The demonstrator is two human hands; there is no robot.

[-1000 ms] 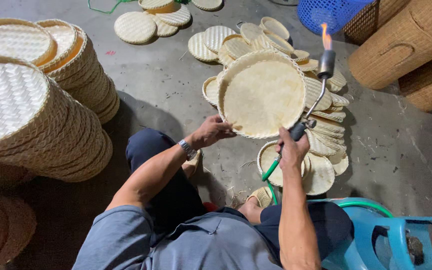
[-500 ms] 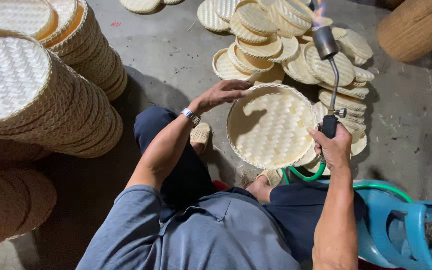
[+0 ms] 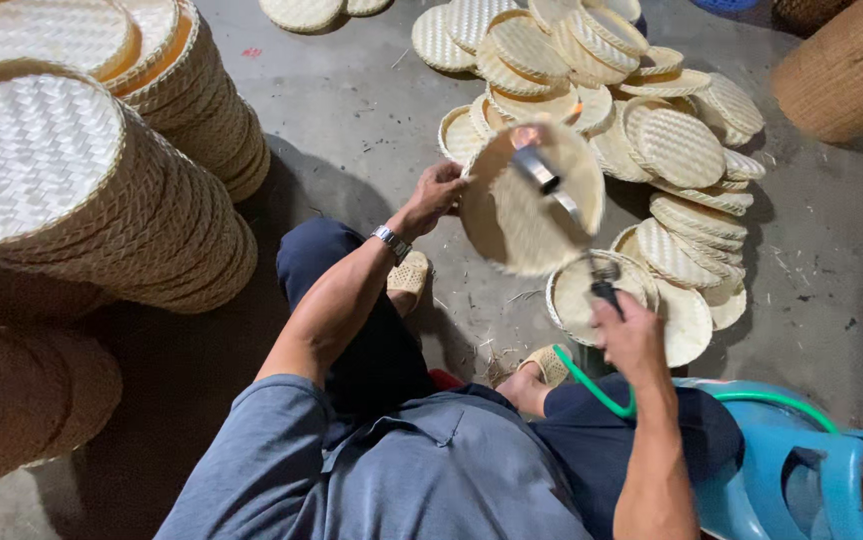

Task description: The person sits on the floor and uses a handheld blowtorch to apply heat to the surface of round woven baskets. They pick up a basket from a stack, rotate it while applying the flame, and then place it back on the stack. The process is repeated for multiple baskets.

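My left hand (image 3: 433,196) grips the rim of a round woven bamboo tray (image 3: 521,225), held tilted and blurred in front of me. A gas torch (image 3: 561,205) is in my right hand (image 3: 629,335), which holds it by the black handle; its metal nozzle points up against the tray's face. A green hose (image 3: 601,390) runs from the torch handle down past my knee. A watch sits on my left wrist. I sit low with my sandalled feet on the concrete floor.
Tall stacks of woven trays (image 3: 81,170) stand at left. A loose pile of smaller trays (image 3: 641,130) covers the floor ahead. A blue plastic stool (image 3: 801,460) is at lower right, and large woven baskets (image 3: 851,65) at upper right.
The tray has been turned from flat and facing up to steeply tilted. The torch has swung left, with its nozzle now at the tray's face. The view has shifted down.
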